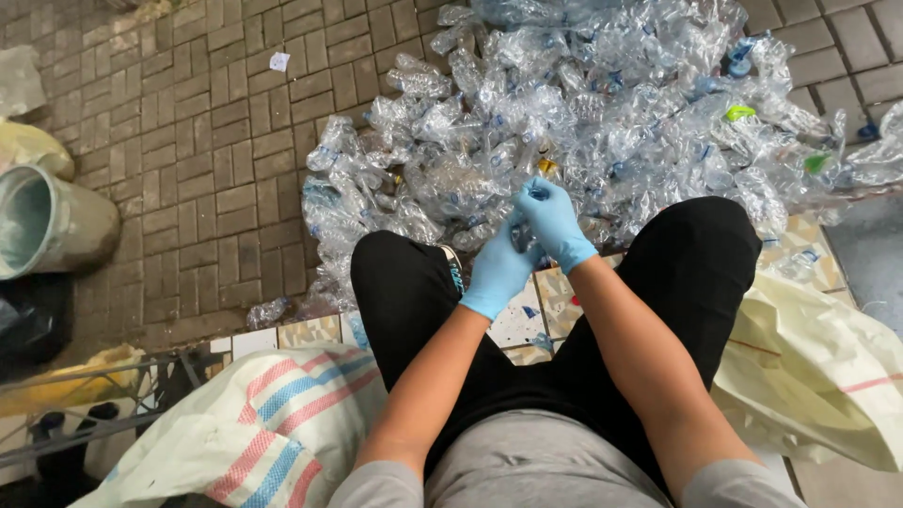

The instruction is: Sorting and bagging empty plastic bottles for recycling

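1. Bottle (pixel 520 230): clear plastic, held between both gloved hands, above the knees, near edge of the pile (pixel 583 113).
2. Left hand (pixel 499 268): closed round the lower body.
3. Right hand (pixel 553 221): fingers pinched at the far end, apparently the blue cap.
4. Long axis: roughly near-to-far, cap end pointing far; exact tilt unclear.
5. Both hands touch it; sacks (pixel 273 423) lie near, left and right.

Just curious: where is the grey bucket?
The grey bucket lies tipped at the far left on the brick paving, left of the bottle pile.
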